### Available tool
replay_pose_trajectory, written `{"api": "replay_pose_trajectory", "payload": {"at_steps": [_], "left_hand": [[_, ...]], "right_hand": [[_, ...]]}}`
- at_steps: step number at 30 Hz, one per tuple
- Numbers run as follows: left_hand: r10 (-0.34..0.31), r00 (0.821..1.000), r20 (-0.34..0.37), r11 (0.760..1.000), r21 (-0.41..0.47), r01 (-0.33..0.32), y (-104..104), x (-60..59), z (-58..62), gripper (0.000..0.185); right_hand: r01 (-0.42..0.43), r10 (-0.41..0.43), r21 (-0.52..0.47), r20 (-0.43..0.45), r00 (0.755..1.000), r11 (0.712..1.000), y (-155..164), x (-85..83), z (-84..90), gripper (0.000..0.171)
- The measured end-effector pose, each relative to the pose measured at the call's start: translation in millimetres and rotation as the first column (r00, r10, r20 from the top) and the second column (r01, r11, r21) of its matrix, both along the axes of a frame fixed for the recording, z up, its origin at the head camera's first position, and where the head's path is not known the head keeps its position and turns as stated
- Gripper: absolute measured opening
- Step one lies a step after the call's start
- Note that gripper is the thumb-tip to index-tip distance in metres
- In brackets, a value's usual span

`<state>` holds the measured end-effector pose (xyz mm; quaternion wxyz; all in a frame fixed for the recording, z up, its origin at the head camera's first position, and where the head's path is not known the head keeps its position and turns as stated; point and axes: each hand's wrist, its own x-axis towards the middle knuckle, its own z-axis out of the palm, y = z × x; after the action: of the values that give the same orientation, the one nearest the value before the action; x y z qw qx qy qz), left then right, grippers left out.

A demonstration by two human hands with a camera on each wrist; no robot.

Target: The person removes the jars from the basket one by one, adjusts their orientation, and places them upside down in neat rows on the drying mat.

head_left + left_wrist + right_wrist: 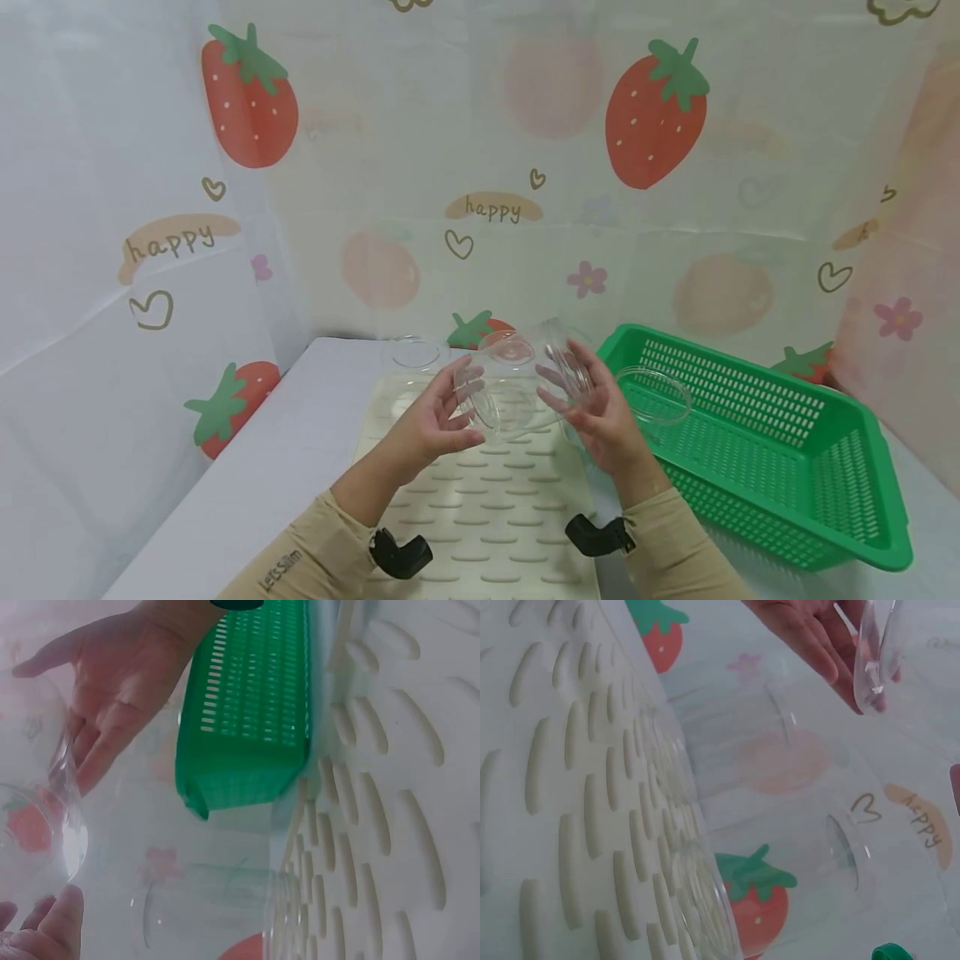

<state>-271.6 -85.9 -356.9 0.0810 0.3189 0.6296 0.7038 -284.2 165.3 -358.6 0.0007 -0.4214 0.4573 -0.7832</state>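
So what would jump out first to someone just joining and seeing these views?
Probably the clear glass bowl, held up between the left hand and the right hand above the ridged cream drying mat. Next, the bright green slotted basket on the right, with another clear glass dish inside it. Behind everything hangs a strawberry-print backdrop.

Beige sleeves [315, 554]; black wrist cameras [400, 554]; lettered cuff
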Motion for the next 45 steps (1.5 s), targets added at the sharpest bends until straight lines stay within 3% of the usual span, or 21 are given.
{"api": "replay_pose_trajectory", "payload": {"at_steps": [5, 11, 16, 20, 24, 33, 36, 40, 45], "left_hand": [[0.024, 1.0, -0.006, 1.0, 0.015, -0.024, 1, -0.3, -0.8, 0.1], [0.081, 0.997, -0.004, 0.996, 0.025, -0.081, -1, 1.2, 2.4, 0.085], [0.103, 0.995, -0.015, 0.994, 0.021, -0.103, -3, 2.6, 4.0, 0.085], [0.135, 0.991, -0.012, 0.991, 0.004, -0.135, -4, 4.4, 5.9, 0.085], [0.189, 0.982, 0.01, 0.981, -0.045, -0.188, -5, 5.5, 8.2, 0.085], [0.31, 0.951, 0.016, 0.934, -0.193, -0.301, -2, 6.1, 5.7, 0.089], [0.336, 0.942, -0.002, 0.914, -0.242, -0.327, 1, 7.0, 3.7, 0.091], [0.368, 0.929, -0.043, 0.879, -0.309, -0.363, 4, 8.9, 1.4, 0.094], [0.38, 0.921, -0.092, 0.847, -0.365, -0.386, 8, 10.4, 0.0, 0.094]], "right_hand": [[-0.013, 0.013, 0.03, -0.006, 1.0, 0.999, -1, -0.7, -0.3, 0.084], [-0.01, 0.004, 0.138, 0.042, 0.999, 0.99, 1, -2.4, -3.2, 0.082], [0.011, -0.019, 0.206, 0.037, 0.999, 0.979, 5, -4.0, -4.9, 0.09], [0.065, -0.067, 0.227, -0.001, 0.998, 0.972, 12, -4.6, -1.0, 0.096], [0.146, -0.129, 0.24, -0.088, 0.988, 0.96, 21, -5.8, 10.9, 0.092], [0.236, -0.162, 0.308, -0.246, 0.955, 0.922, 28, -2.3, 49.1, 0.082], [0.325, -0.206, 0.414, -0.306, 0.93, 0.85, 27, 0.2, 56.5, 0.079], [0.471, -0.228, 0.549, -0.453, 0.862, 0.691, 21, 2.0, 61.5, 0.078], [0.568, -0.191, 0.666, -0.553, 0.811, 0.483, 10, 5.6, 65.0, 0.082]]}}
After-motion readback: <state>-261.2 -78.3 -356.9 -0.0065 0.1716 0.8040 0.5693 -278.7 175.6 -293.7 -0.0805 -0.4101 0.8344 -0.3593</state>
